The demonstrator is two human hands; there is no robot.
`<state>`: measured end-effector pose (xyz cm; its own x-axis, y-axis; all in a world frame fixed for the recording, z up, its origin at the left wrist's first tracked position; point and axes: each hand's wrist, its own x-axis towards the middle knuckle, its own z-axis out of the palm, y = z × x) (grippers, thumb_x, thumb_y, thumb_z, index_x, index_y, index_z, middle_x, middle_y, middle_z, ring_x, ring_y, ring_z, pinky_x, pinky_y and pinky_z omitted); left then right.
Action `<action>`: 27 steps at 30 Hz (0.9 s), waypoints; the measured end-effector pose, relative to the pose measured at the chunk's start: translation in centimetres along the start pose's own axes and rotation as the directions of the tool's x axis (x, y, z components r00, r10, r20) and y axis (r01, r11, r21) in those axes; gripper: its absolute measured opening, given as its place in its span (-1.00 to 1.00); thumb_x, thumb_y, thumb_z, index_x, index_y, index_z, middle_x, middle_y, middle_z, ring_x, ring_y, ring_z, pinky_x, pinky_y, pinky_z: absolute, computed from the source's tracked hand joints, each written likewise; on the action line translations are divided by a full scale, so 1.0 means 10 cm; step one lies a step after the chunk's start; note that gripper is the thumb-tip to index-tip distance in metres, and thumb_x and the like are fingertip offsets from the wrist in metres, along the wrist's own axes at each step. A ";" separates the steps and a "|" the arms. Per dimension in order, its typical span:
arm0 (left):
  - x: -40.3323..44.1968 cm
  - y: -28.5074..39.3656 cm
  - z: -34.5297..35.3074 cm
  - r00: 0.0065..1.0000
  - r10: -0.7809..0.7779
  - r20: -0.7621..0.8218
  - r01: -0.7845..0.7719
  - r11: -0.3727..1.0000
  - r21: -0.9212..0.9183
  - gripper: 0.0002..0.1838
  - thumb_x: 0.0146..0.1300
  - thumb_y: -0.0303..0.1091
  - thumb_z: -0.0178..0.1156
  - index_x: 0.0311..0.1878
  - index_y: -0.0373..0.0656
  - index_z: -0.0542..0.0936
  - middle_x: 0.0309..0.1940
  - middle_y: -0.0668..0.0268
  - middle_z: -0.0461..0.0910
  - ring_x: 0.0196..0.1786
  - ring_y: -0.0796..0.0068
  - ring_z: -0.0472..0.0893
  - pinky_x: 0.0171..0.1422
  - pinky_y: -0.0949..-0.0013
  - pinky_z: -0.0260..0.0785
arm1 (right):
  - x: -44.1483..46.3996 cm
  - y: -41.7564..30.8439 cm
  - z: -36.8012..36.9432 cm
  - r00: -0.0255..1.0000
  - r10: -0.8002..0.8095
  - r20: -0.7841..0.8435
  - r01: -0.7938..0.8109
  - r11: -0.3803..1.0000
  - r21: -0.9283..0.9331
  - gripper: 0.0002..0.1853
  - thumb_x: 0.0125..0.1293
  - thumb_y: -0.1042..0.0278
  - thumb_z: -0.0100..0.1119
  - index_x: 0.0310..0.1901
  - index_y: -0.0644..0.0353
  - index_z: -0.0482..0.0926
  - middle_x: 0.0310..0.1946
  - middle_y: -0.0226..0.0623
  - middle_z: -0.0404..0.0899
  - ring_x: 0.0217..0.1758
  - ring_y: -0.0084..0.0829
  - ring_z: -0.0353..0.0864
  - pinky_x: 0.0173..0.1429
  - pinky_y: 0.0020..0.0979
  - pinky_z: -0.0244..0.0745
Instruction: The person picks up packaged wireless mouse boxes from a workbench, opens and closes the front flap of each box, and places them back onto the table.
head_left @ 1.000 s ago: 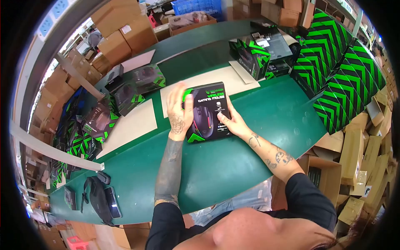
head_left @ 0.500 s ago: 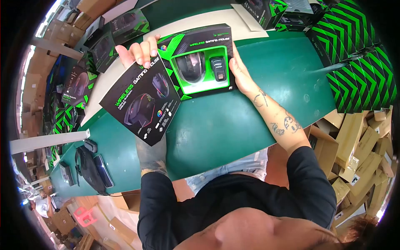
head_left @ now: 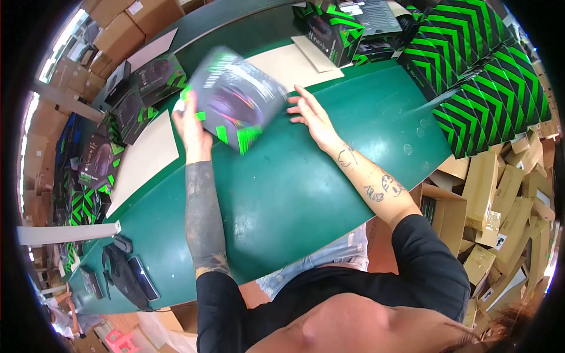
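A black and green mouse box (head_left: pixel 235 100), smeared by motion, is tilted above the green table (head_left: pixel 294 200). My left hand (head_left: pixel 193 125) grips its left edge. The front flap is closed over the window, and a mouse picture shows faintly on it. Just right of the box, my right hand (head_left: pixel 312 117) has its fingers apart and holds nothing. Beige sheets (head_left: pixel 147 162) lie on the table behind and to the left of the hands.
Green-striped boxes (head_left: pixel 453 47) stand at the right. More mouse boxes stand at the left (head_left: pixel 99 162) and back (head_left: pixel 332 32). A black pouch (head_left: pixel 120 273) and a phone (head_left: pixel 143 276) lie front left. Cardboard cartons (head_left: pixel 488 188) are piled right. A person (head_left: pixel 65 312) is partly visible lower left.
The box's open flap has been closed over the window, and the box has tilted and shifted left. My right hand has let go of its right side.
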<state>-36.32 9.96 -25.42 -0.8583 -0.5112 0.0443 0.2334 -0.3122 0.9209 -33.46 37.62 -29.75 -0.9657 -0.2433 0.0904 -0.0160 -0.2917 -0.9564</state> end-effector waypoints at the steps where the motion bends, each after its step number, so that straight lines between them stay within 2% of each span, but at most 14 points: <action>1: 0.09 -0.02 -0.06 0.993 0.036 -0.113 -0.054 0.986 -0.161 -0.20 0.13 -0.06 0.40 0.32 -0.22 0.26 0.09 0.15 0.46 0.17 0.31 0.45 0.26 0.22 0.30 | 0.05 0.02 -0.06 0.994 -0.060 -0.094 0.047 0.989 -0.139 -0.37 0.40 0.06 0.09 0.40 0.11 0.19 0.16 -0.25 0.36 0.12 -0.45 0.42 0.18 -0.36 0.41; 3: 0.31 -0.27 -0.30 0.815 0.463 -0.349 -0.262 0.831 0.491 -0.15 0.13 -0.04 0.39 0.33 -0.28 0.18 0.26 -0.01 0.25 0.33 0.18 0.29 0.32 0.12 0.27 | 0.13 0.03 -0.16 0.942 -0.209 -0.261 0.089 0.909 -0.408 -0.34 0.29 0.20 0.27 0.36 0.15 0.24 0.17 -0.22 0.36 0.12 -0.40 0.43 0.14 -0.38 0.45; 4: 0.23 -0.31 -0.37 0.814 0.535 -0.228 -0.260 0.685 0.680 -0.13 0.13 -0.04 0.38 0.33 -0.32 0.16 0.32 -0.09 0.09 0.39 0.09 0.17 0.38 0.08 0.20 | 0.21 -0.06 -0.25 0.878 -0.331 -0.347 0.097 0.831 -0.548 -0.32 0.17 0.33 0.38 0.30 0.19 0.29 0.16 -0.19 0.36 0.11 -0.38 0.44 0.12 -0.36 0.48; 5: 0.19 -0.44 -0.39 0.815 0.564 -0.131 -0.336 0.645 0.687 -0.17 0.14 -0.06 0.37 0.31 -0.32 0.19 0.28 -0.10 0.14 0.35 0.03 0.22 0.40 0.08 0.15 | 0.33 -0.13 -0.38 0.782 -0.475 -0.404 0.122 0.753 -0.647 -0.32 0.15 0.32 0.38 0.28 0.23 0.30 0.15 -0.15 0.36 0.12 -0.36 0.43 0.09 -0.39 0.50; 7: 0.16 -0.64 -0.45 0.871 0.491 0.028 -0.316 0.516 0.796 -0.23 0.15 -0.08 0.36 0.28 -0.30 0.24 0.27 -0.08 0.15 0.33 0.01 0.23 0.40 0.09 0.14 | 0.65 -0.40 -0.72 0.589 -0.720 -0.367 0.122 0.528 -0.840 -0.23 0.05 0.25 0.38 0.25 0.39 0.25 0.12 0.09 0.35 0.22 -0.05 0.34 0.33 -0.16 0.25; 8: 0.13 -0.64 -0.41 0.875 0.481 0.047 -0.341 0.547 0.764 -0.28 0.15 -0.09 0.35 0.25 -0.27 0.28 0.27 -0.08 0.16 0.33 0.00 0.24 0.40 0.05 0.13 | 0.84 -0.56 -0.87 0.527 -0.769 -0.360 0.099 0.477 -0.873 -0.12 0.02 0.15 0.41 0.29 0.41 0.18 0.16 0.15 0.32 0.30 0.04 0.24 0.41 -0.13 0.13; 10: 0.07 -0.60 -0.37 0.852 0.521 0.056 -0.341 0.470 0.814 -0.28 0.14 -0.06 0.35 0.24 -0.26 0.30 0.31 -0.08 0.14 0.37 -0.01 0.17 0.42 0.04 0.07 | 1.14 -0.89 -1.03 0.602 -0.656 -0.455 -0.085 0.514 -0.854 0.07 -0.06 -0.06 0.44 0.35 0.41 0.10 0.27 0.23 0.26 0.35 0.05 0.27 0.39 -0.17 0.22; 13: 0.04 -0.46 -0.34 0.732 0.672 0.116 -0.446 0.343 0.827 -0.31 0.14 -0.08 0.34 0.24 -0.25 0.32 0.34 -0.04 0.11 0.42 0.00 0.10 0.45 0.04 0.01 | 1.37 -1.21 -1.16 0.814 -0.333 -0.475 -0.355 0.361 -0.862 -0.02 -0.11 -0.20 0.42 0.26 0.34 0.34 0.08 0.09 0.54 0.19 -0.09 0.53 0.27 -0.25 0.39; 15: 0.00 -0.41 -0.32 0.689 0.713 0.128 -0.508 0.350 0.787 -0.35 0.15 -0.20 0.34 0.25 -0.22 0.31 0.34 -0.01 0.11 0.43 0.03 0.11 0.44 0.06 0.07 | 1.39 -1.19 -1.11 0.774 -0.423 -0.470 -0.343 0.344 -0.874 -0.18 -0.11 -0.17 0.43 0.09 0.32 0.50 -0.12 -0.01 0.65 -0.01 -0.22 0.65 0.09 -0.29 0.51; 17: -0.03 -0.38 -0.25 0.706 0.684 0.185 -0.617 0.465 0.635 -0.37 0.14 -0.31 0.32 0.24 -0.25 0.29 0.36 -0.09 0.07 0.39 -0.05 0.14 0.45 0.05 0.03 | 1.16 -1.12 -0.97 0.853 -0.271 -0.446 -0.094 0.762 -0.641 -0.37 -0.04 0.00 0.46 -0.04 0.30 0.53 -0.26 -0.18 0.64 -0.20 -0.40 0.64 -0.13 -0.36 0.57; 18: -0.06 -0.36 -0.19 0.688 0.693 0.217 -0.652 0.458 0.604 -0.38 0.15 -0.32 0.31 0.24 -0.24 0.30 0.32 -0.07 0.14 0.38 -0.04 0.18 0.42 0.08 0.11 | 1.11 -0.94 -0.94 0.904 -0.175 -0.390 0.053 0.951 -0.304 -0.54 0.06 0.18 0.43 -0.09 0.28 0.51 -0.29 -0.31 0.59 -0.31 -0.54 0.55 -0.28 -0.45 0.56; 19: -0.11 -0.30 -0.09 0.696 0.675 0.244 -0.674 0.498 0.546 -0.37 0.19 -0.29 0.31 0.26 -0.23 0.28 0.30 -0.01 0.19 0.33 0.02 0.27 0.38 0.13 0.19 | 0.94 -0.81 -0.80 0.960 -0.093 -0.263 0.107 0.994 0.037 -0.63 0.19 0.28 0.32 -0.05 0.29 0.49 -0.21 -0.30 0.59 -0.30 -0.47 0.58 -0.27 -0.42 0.58; 21: -0.26 -0.13 0.12 0.864 0.427 0.266 -0.494 0.822 0.283 -0.33 0.23 -0.26 0.29 0.32 -0.21 0.20 0.30 0.07 0.22 0.26 0.11 0.37 0.32 0.19 0.26 | 0.46 -0.72 -0.33 1.000 0.024 -0.016 -0.019 0.959 0.283 -0.64 0.28 0.35 0.19 0.07 0.26 0.44 -0.12 -0.26 0.60 -0.17 -0.37 0.64 -0.21 -0.36 0.64; 27: -0.58 0.42 0.33 0.902 0.299 0.312 -0.342 0.935 0.094 -0.23 0.27 -0.32 0.26 0.44 -0.15 0.06 0.24 0.03 0.32 0.13 0.25 0.51 0.19 0.24 0.41 | -0.25 -0.38 0.20 0.955 0.254 0.155 -0.294 0.884 0.363 -0.49 0.29 0.45 0.19 0.22 0.27 0.25 0.02 -0.20 0.51 0.02 -0.34 0.59 0.11 -0.31 0.57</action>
<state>-31.83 14.25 -20.49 -0.8469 -0.3042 0.4361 0.4691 -0.0414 0.8821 -30.48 37.46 -25.75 -0.8857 -0.4502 -0.1136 0.3641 -0.5216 -0.7716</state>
